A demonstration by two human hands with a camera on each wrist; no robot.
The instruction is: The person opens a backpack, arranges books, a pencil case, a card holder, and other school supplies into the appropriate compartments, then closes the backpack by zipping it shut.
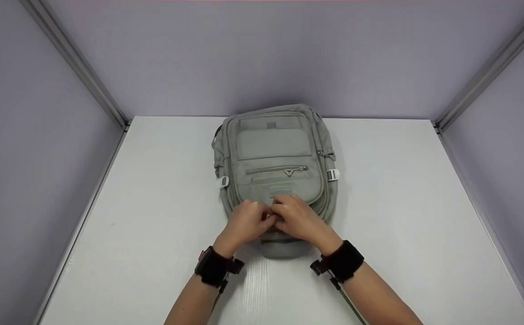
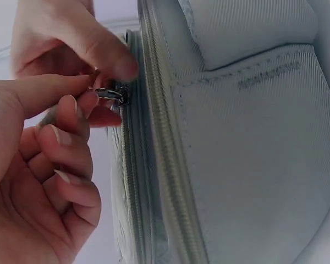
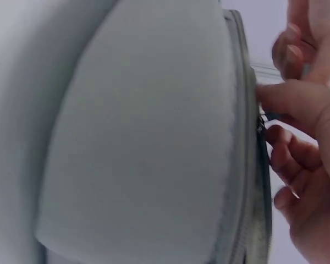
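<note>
head view: two hands meet at the near end of a grey backpack [image 1: 274, 167] lying flat mid-table.

the white table [image 1: 401, 216] sits inside lilac walls [image 1: 40, 113], the backpack towards its far middle, front pocket up. the left hand [image 1: 246, 221] and right hand [image 1: 299, 217] touch over the near rim. in the left wrist view the left thumb and forefinger pinch a metal zipper pull [image 2: 111, 94], while the right hand's fingers [image 2: 93, 52] curl against the zip track beside it. this looks like the start of unzipping; running the slider along the track would call for a steady hold on the fabric.
</note>
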